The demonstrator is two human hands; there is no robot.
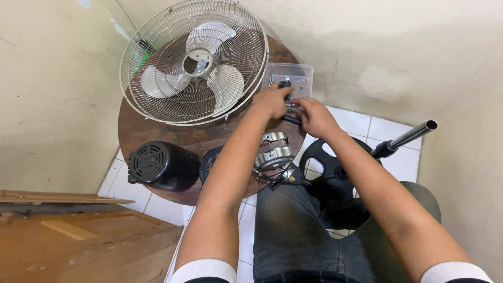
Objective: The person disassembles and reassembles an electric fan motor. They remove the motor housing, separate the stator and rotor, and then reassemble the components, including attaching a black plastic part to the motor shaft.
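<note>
We observe both hands at the far right edge of the round wooden counter (141, 136), meeting over a clear plastic box (299, 73). Our left hand (272, 100) has its fingers clenched around a small black part (285, 84) at the box's near rim. Our right hand (314, 116) sits just beside it, fingers curled on a dark tool handle (291, 119); how firmly they grasp it we cannot tell. To the left of the hands a caged fan head (194, 60) with three pale blades lies flat on the counter. Nearer us, a black motor cover (162, 165) rests at the left, and a bare metal motor (273, 153) lies under our left forearm. A black fan stand (387, 147) occupies the tiled floor (361, 123) to the right.
</note>
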